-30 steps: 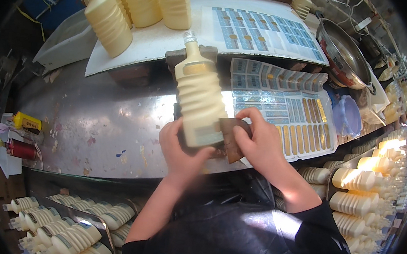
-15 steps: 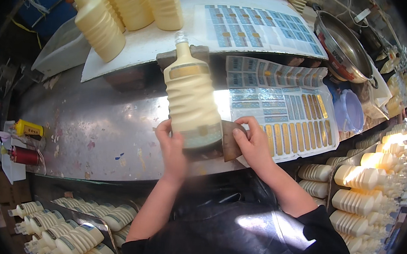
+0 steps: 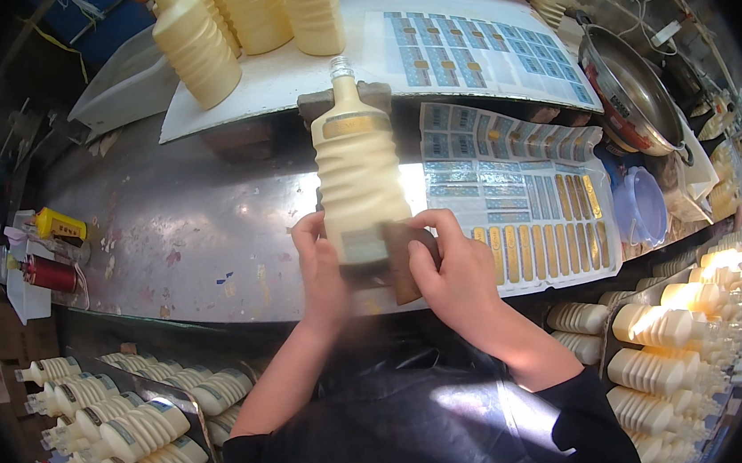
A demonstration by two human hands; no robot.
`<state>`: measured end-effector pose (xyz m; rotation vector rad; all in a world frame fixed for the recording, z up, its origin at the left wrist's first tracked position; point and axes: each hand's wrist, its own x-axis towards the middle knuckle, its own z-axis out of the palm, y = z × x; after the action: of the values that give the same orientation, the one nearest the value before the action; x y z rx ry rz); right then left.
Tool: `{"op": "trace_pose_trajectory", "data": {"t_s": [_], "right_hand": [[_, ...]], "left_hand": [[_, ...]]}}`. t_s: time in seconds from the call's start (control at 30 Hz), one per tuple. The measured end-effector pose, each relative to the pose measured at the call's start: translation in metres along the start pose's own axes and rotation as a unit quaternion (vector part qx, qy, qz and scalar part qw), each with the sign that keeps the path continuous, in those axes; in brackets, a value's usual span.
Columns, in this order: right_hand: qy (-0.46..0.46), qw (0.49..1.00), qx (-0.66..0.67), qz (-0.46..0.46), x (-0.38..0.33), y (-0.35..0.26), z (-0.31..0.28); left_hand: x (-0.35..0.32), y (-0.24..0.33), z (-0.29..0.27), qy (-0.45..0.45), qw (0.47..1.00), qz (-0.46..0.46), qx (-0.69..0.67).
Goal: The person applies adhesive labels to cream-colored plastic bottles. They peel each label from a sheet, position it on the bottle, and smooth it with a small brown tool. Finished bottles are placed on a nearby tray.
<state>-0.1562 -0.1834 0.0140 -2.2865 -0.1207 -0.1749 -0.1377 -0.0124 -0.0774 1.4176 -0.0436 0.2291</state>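
Note:
A cream ribbed bottle (image 3: 363, 175) with a clear threaded neck lies in front of me, its neck end on a dark rest (image 3: 375, 96). A gold label (image 3: 349, 126) sits at its shoulder and a pale bluish label (image 3: 364, 247) near its base. My left hand (image 3: 319, 262) is curled against the bottle's lower left side, thumb and fingers gripping it. Between the thumb and fingers of my right hand (image 3: 453, 262) is a flat brown scraper (image 3: 402, 266), pressed on the bottle over the right part of the lower label.
Label sheets (image 3: 520, 215) with gold and blue stickers lie right of the bottle, more on the white board (image 3: 487, 51). Cream bottles (image 3: 259, 6) stand at the back left. A metal pan (image 3: 630, 87) and lilac bucket (image 3: 640, 206) are right; bottle rows (image 3: 645, 356) flank me.
My right hand has moved the scraper left, from the bottle's right edge onto the lower label. The left hand keeps its grip; the whole view has shifted slightly.

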Motion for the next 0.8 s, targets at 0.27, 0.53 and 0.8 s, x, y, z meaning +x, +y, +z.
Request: {"op": "trace_pose_trajectory", "data": {"t_s": [0.27,0.53,0.8], "right_hand": [[0.01,1.0,-0.001,-0.004,-0.001,0.013,0.011],[0.04,0.993,0.078,0.083,0.002,0.07,0.01],[0.055,0.993,-0.008,-0.102,0.004,0.016,0.019]], "left_hand": [[0.004,0.004,0.001,-0.001,0.992,-0.041,0.117],[0.006,-0.005,-0.007,-0.012,0.999,-0.043,0.032],[0.021,0.005,-0.006,0.013,0.998,0.006,0.065]]}}
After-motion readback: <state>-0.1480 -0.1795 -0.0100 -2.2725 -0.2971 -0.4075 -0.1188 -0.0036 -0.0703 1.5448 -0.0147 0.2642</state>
